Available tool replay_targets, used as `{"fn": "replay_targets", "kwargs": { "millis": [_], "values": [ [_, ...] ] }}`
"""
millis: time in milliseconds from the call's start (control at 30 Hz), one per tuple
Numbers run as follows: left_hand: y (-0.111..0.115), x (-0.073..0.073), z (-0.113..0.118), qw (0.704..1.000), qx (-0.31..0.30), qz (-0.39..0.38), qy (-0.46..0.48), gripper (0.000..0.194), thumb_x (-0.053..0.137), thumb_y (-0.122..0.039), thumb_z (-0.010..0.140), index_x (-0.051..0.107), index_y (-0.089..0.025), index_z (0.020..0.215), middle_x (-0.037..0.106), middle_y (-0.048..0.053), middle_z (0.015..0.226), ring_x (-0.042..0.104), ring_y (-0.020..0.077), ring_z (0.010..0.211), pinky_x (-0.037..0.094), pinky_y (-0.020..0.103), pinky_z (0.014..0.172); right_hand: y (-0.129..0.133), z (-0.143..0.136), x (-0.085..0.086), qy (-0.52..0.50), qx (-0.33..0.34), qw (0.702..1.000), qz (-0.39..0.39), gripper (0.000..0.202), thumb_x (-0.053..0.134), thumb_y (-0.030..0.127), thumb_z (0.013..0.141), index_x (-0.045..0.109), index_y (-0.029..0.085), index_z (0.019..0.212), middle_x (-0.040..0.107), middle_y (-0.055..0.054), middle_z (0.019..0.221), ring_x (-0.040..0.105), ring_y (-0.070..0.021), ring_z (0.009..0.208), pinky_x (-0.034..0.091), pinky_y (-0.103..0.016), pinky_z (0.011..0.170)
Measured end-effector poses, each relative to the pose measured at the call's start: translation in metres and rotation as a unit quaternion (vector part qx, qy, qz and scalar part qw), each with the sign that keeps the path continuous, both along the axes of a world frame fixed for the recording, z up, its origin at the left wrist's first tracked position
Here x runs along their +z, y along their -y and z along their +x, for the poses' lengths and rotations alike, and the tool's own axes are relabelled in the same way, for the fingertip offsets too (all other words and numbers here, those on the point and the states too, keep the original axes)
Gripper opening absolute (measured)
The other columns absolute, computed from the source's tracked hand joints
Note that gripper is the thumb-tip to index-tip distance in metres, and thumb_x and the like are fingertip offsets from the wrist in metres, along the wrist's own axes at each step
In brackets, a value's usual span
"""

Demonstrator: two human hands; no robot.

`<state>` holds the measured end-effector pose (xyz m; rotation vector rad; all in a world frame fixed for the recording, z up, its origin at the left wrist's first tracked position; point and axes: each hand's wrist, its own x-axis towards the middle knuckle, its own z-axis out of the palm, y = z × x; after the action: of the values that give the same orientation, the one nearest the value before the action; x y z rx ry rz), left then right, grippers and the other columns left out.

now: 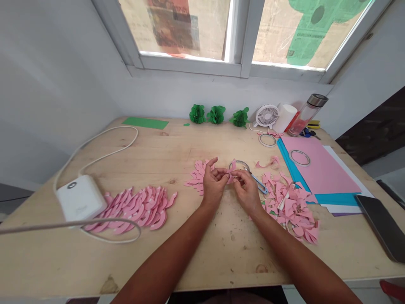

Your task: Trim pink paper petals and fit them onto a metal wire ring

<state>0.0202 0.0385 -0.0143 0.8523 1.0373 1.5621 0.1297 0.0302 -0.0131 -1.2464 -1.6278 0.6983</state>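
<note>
My left hand (215, 179) and my right hand (245, 185) meet over the middle of the table, both pinching one small pink paper piece (233, 165) between thumbs and fingertips. Part of the piece is hidden by the fingers. Just left of my left hand lies a cluster of pink paper petals (196, 175). Behind my right hand is a roll of tape (242, 164), with a blue utility knife (260, 185) beside it. To the right of my right wrist spreads a heap of pink paper scraps (292, 211).
Curved pink paper strips (148, 207) lie at left by a white power bank (81, 198) with a cable. Green paper ornaments (217, 115), a small fan (267, 115) and a glass bottle (305, 116) line the back. Coloured sheets (325, 169) and a phone (381, 228) are at right.
</note>
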Motion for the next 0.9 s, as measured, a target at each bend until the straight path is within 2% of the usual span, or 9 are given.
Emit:
{"fn": "replay_targets", "kwargs": {
  "millis": [433,633,900],
  "values": [
    [0.0,0.0006,0.0009,1.0,0.02,-0.003,-0.007,0.063,0.06,-0.008,0.062,0.04,-0.02,0.12,0.059,-0.002,0.075,0.06,0.0104,0.069,0.048,0.023,0.065,0.004,-0.0033,0.0015,0.05,0.004,0.998,0.027,0.029,0.044,0.012,0.076,0.06,0.018,0.099,0.059,-0.01,0.101,0.055,-0.0206,0.097,0.046,-0.035,0.082],
    [-0.0002,-0.0016,0.001,0.999,0.027,0.009,-0.037,0.063,0.059,-0.008,0.063,0.04,-0.021,0.121,0.058,-0.001,0.077,0.059,0.01,0.069,0.048,0.023,0.067,0.0043,-0.0035,-0.0014,0.055,0.003,0.998,0.023,0.03,0.045,0.014,0.077,0.061,0.019,0.102,0.059,-0.01,0.104,0.055,-0.0208,0.097,0.047,-0.035,0.081],
    [-0.0001,-0.0052,-0.0012,0.993,0.048,0.035,-0.099,0.061,0.057,-0.008,0.065,0.042,-0.023,0.122,0.055,0.001,0.085,0.059,0.0096,0.07,0.047,0.021,0.062,0.0062,-0.0047,-0.001,0.085,0.013,0.996,0.033,0.033,0.045,0.014,0.078,0.059,0.02,0.108,0.059,-0.01,0.107,0.054,-0.0217,0.1,0.046,-0.039,0.087]
  ]
}}
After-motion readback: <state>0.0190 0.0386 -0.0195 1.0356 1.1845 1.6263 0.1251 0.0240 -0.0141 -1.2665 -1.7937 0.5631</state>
